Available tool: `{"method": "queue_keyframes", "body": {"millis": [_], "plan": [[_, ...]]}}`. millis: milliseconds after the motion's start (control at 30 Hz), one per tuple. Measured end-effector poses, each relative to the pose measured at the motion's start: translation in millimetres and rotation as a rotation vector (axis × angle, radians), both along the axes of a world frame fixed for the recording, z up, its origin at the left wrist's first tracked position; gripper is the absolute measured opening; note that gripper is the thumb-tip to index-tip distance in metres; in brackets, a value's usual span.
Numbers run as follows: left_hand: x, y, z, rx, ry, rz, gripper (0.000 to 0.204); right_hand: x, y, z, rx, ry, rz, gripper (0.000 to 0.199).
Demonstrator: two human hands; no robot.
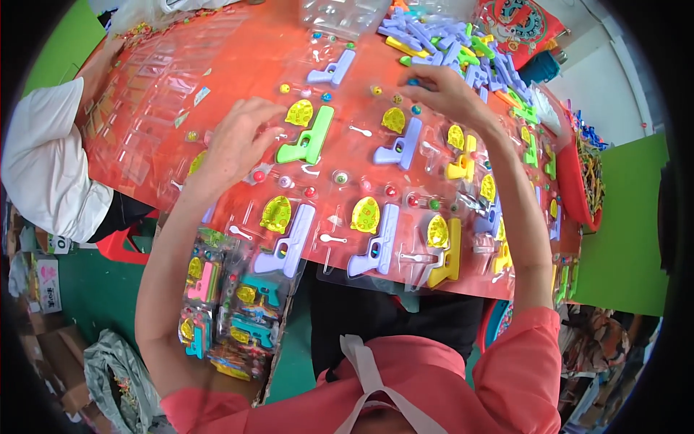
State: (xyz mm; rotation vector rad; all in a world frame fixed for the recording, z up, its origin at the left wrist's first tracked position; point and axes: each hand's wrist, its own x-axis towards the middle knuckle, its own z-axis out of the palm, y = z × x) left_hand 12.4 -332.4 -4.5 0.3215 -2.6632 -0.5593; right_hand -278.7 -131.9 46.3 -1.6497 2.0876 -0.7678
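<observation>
My left hand (242,141) is held over the trays with thumb and fingers apart, just left of a green toy gun (307,137) and a yellow patterned disc (299,112). No object shows in it. At the far side, my right hand (441,88) has its fingers bent around a small dark blue ball (413,82). Below it lie a purple toy gun (398,145), another yellow disc (393,120) and a white spoon-shaped piece (360,131). Clear plastic trays hold these sets. Closer to me are more purple guns (286,241) and a yellow gun (446,254).
A heap of loose toy guns (455,50) covers the far right of the red table (238,61). Clear empty trays (144,94) lie far left, beside another person's white sleeve (47,159). A box of packed sets (249,311) stands near my left arm; a red basin (578,181) is at right.
</observation>
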Motion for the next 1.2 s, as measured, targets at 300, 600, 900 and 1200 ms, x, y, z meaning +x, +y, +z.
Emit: {"method": "queue_keyframes", "body": {"millis": [300,600,900,1200], "plan": [[6,73,45,1.634,0.168,-0.052,0.026,41,32,37,-0.098,0.139,0.072,0.021],[29,199,57,1.666,-0.446,-0.638,0.024,109,186,67,0.156,-0.026,0.206,0.024],[39,328,-9,1.659,-0.643,-0.767,0.032,162,349,15,0.355,-0.299,-0.315,0.023],[9,367,-129,1.857,-0.507,-0.156,0.031,153,562,-116,-0.132,-0.778,-1.125,0.024]]}}
